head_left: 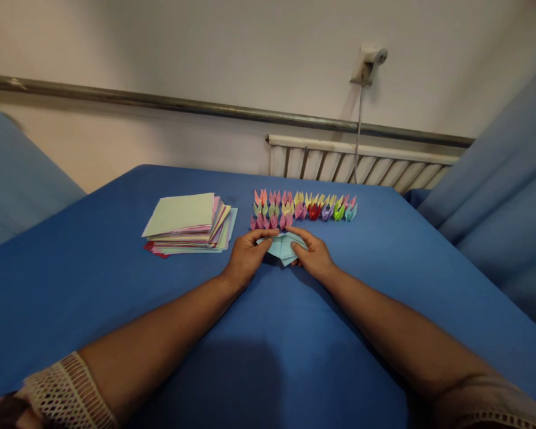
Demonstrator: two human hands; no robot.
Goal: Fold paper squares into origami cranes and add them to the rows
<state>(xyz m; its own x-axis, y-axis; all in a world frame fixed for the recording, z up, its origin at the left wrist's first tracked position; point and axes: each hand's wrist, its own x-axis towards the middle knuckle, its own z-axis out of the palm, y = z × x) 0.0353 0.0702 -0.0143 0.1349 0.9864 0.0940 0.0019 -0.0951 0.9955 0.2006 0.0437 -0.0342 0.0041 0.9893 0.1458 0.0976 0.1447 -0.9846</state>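
Note:
A light blue sheet of origami paper [282, 247], partly folded with creases showing, is held between my two hands just above the blue table. My left hand [249, 253] pinches its left edge, thumb in front and fingers behind. On the right side, my right hand [315, 255] grips the paper with the thumb pressed on its face. Right behind the paper stand rows of small folded paper cranes [301, 210] in pink, yellow, green, red, purple and blue. The fingertips of both hands come close to the front row; whether they touch it I cannot tell.
To the left lies a stack of coloured paper sheets [183, 215], pale green on top. A blue cloth [232, 369] covers the table. Beyond its far edge are a radiator [330, 161], a metal rail [205, 107] and a wall socket [367, 65] with a cord. Blue curtains [509, 196] hang at both sides.

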